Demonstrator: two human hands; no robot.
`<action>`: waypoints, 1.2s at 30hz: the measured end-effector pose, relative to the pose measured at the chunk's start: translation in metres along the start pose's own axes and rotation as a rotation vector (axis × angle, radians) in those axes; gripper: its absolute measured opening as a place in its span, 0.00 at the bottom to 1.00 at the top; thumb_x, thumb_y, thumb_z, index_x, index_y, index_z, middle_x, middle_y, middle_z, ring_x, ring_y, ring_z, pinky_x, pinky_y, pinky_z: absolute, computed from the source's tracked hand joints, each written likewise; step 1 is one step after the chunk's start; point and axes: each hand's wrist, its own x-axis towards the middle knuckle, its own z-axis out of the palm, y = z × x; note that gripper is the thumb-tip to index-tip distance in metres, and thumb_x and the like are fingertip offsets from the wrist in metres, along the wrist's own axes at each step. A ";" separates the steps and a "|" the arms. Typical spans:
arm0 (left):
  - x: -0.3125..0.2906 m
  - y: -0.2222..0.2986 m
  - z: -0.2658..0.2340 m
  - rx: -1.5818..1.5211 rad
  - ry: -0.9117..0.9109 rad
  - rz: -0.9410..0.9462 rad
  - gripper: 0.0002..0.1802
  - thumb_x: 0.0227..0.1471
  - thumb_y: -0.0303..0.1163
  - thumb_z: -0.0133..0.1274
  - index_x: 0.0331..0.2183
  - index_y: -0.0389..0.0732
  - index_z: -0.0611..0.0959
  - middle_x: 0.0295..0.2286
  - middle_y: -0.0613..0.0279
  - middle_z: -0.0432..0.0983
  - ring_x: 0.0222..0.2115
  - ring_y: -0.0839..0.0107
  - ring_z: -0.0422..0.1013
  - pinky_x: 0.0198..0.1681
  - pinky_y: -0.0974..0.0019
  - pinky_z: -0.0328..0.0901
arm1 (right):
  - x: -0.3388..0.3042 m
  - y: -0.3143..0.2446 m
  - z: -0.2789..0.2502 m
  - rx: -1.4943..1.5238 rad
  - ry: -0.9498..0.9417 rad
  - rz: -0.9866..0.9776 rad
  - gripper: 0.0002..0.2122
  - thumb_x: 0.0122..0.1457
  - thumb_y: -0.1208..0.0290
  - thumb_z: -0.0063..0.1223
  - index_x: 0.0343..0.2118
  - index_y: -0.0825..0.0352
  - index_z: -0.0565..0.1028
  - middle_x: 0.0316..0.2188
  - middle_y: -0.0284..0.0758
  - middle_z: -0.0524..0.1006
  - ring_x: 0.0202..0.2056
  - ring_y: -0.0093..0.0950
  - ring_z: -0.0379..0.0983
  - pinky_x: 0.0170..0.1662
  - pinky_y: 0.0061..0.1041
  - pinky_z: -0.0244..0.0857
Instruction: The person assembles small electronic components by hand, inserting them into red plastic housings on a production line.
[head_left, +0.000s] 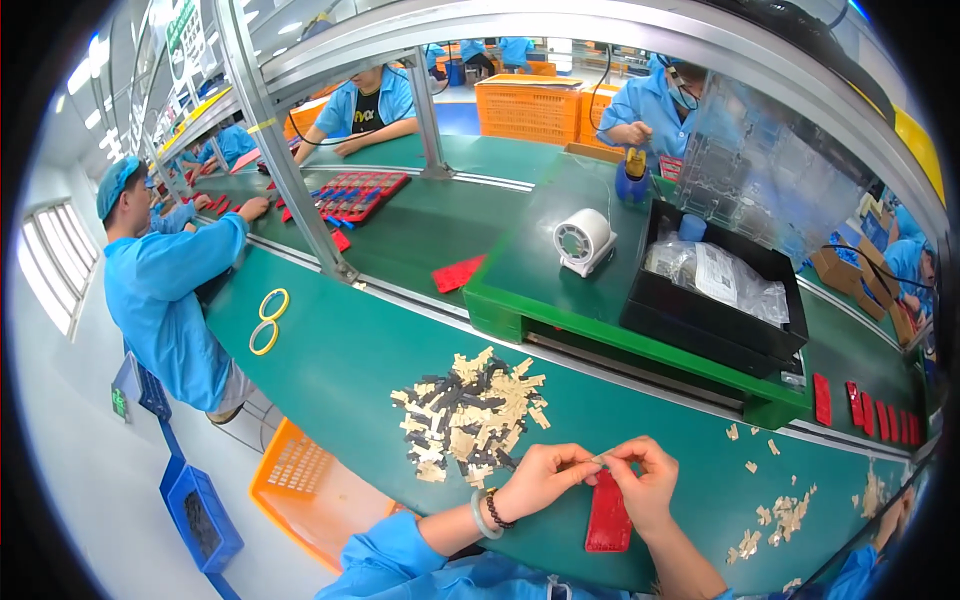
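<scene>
My left hand (545, 475) and my right hand (640, 480) meet above the green table (330, 380), fingertips pinched together on a small beige piece (598, 461). Bracelets circle my left wrist. A red flat plate (608, 515) lies on the table just below my hands, partly covered by my right hand. To the left of my hands sits a pile of beige and dark small pieces (470, 415). Scattered beige scraps (775, 515) lie to the right of my right hand.
A black tray (700, 320) with plastic bags rests on a raised green shelf beside a small white fan (583, 240). Two yellow rings (268, 320) lie at left. Red plates (865, 410) line the right edge. Other people in blue coats work nearby. An orange crate (300, 485) stands on the floor.
</scene>
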 end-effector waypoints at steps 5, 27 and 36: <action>0.005 -0.015 0.005 -0.284 -0.124 0.204 0.09 0.58 0.25 0.49 0.38 0.31 0.79 0.35 0.64 0.74 0.37 0.80 0.69 0.41 0.76 0.64 | -0.005 -0.008 -0.013 -0.451 -0.142 -0.330 0.10 0.46 0.77 0.62 0.34 0.67 0.78 0.30 0.35 0.74 0.28 0.29 0.74 0.27 0.25 0.70; 0.020 -0.015 0.031 0.698 -0.039 1.000 0.13 0.43 0.26 0.57 0.35 0.37 0.78 0.34 0.57 0.76 0.34 0.62 0.72 0.38 0.62 0.68 | -0.048 0.016 -0.083 -0.052 -0.105 0.211 0.08 0.46 0.81 0.62 0.29 0.67 0.74 0.29 0.32 0.73 0.27 0.21 0.69 0.31 0.18 0.64; 0.019 -0.019 0.024 0.818 0.138 1.211 0.15 0.40 0.26 0.53 0.34 0.31 0.79 0.34 0.53 0.75 0.31 0.63 0.72 0.34 0.64 0.68 | -0.013 -0.007 -0.054 -0.327 -0.455 -0.035 0.09 0.45 0.74 0.64 0.26 0.65 0.72 0.27 0.33 0.74 0.27 0.27 0.72 0.29 0.24 0.67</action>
